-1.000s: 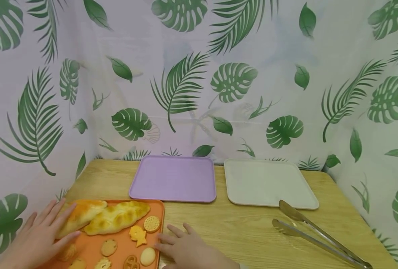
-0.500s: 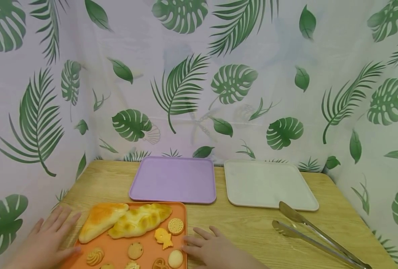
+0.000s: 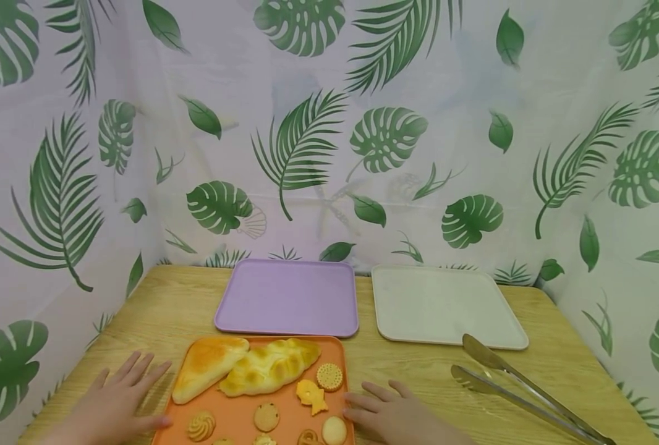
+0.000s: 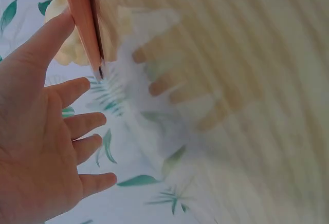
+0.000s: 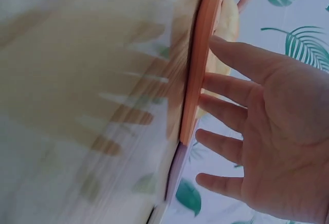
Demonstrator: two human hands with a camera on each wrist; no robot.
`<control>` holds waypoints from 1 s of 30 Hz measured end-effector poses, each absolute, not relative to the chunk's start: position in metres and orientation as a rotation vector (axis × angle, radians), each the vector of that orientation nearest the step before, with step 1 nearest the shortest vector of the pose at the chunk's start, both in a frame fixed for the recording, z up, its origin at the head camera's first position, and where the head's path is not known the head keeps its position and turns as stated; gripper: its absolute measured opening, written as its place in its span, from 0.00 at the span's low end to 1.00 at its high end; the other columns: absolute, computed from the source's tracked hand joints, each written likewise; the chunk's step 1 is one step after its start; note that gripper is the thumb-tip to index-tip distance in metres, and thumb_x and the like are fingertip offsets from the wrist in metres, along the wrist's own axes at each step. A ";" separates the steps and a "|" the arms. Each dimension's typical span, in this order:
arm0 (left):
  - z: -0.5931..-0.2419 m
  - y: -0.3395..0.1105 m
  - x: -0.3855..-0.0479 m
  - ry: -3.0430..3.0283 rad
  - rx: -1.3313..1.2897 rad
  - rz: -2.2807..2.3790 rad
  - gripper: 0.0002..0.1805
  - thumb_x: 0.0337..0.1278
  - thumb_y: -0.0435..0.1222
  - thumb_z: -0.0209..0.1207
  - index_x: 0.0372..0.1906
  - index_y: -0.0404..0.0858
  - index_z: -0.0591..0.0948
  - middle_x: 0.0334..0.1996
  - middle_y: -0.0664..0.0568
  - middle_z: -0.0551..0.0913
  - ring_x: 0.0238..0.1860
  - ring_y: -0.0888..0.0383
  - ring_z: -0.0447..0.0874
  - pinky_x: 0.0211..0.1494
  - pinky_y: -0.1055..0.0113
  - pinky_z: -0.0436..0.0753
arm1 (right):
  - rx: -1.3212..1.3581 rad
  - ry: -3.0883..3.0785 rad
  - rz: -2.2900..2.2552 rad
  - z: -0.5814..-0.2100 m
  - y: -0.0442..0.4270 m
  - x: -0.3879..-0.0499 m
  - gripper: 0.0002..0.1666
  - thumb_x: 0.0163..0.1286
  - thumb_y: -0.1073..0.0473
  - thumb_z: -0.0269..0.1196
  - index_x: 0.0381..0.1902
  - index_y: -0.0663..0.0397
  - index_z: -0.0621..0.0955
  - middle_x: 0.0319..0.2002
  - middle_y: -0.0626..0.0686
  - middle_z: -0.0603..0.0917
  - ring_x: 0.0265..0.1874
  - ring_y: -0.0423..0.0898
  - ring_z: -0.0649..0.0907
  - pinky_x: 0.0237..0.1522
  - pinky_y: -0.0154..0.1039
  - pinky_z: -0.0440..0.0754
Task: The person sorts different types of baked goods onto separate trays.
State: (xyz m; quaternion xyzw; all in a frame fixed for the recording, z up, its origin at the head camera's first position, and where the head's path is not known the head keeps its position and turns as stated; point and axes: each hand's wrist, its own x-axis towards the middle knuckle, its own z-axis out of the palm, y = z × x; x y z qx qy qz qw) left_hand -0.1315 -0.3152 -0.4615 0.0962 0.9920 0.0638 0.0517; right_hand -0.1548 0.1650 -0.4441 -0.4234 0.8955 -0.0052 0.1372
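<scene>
An orange tray [image 3: 229, 415] lies at the table's front, left of centre, cut off by the lower frame edge. It bears a triangular bread [image 3: 209, 364], a braided bread [image 3: 274, 368], a fish-shaped biscuit [image 3: 311, 397] and several cookies. My left hand [image 3: 109, 405] has its fingers spread, the thumb tip at the tray's left edge; in the left wrist view that thumb touches the orange rim [image 4: 82, 18]. At the tray's right side, my right hand [image 3: 402, 413] touches the edge with extended fingertips, as the right wrist view also shows on the rim [image 5: 198, 64].
Behind the orange tray lies a purple tray [image 3: 287, 296], with a cream tray [image 3: 446, 304] to its right. Metal tongs [image 3: 530, 392] lie at the right, their tips close to the cream tray's front edge. A leaf-patterned cloth [image 3: 318, 154] stands around the table.
The orange tray with its breads and cookies has slid right, from the left side towards the middle. Both hands have moved right alongside it. The other trays and the tongs stayed in place.
</scene>
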 end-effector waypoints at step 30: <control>-0.447 -0.199 -0.156 2.809 0.688 0.359 0.51 0.47 0.71 0.55 0.73 0.47 0.65 0.73 0.40 0.63 0.76 0.36 0.53 0.67 0.26 0.55 | -1.441 2.844 -0.004 -0.471 0.304 -0.148 0.29 0.66 0.35 0.58 0.62 0.36 0.78 0.64 0.40 0.77 0.61 0.50 0.77 0.45 0.48 0.81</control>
